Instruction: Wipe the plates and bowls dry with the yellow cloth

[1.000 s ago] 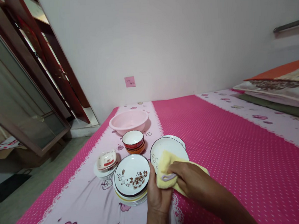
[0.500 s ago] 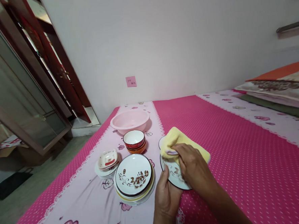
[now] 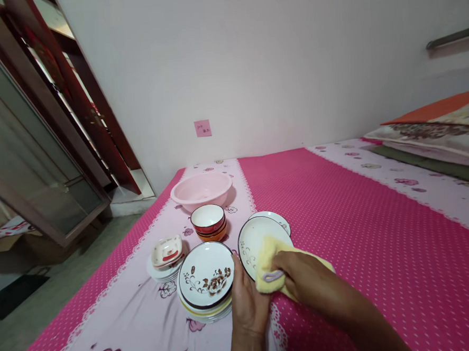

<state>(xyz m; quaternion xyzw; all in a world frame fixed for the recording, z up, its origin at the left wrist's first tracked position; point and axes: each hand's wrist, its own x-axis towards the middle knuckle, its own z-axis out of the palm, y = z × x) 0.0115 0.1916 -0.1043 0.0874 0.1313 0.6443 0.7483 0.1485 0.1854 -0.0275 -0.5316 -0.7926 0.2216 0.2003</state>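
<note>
My left hand (image 3: 248, 302) grips a white plate (image 3: 258, 235) with a dark rim and brown floral print from below and at its left edge, holding it tilted. My right hand (image 3: 308, 274) is closed on a folded yellow cloth (image 3: 266, 258), pressed against the plate's lower right part. Behind it, partly covered, lies another white plate (image 3: 279, 216) on the bed. Just left of my left hand stands a stack of plates (image 3: 204, 267), the top one with a brown flower pattern.
Behind the plate stack are stacked red and orange bowls (image 3: 208, 225) and a pink basin (image 3: 201, 193). Small squarish dishes (image 3: 166, 252) sit on white plates at the left. Folded bedding (image 3: 434, 137) lies at the far right. The bed's left edge drops to the floor.
The held plate has shifted left and turned to show more of its face. The cloth has moved from its upper part to the lower right. The plate behind is more visible.
</note>
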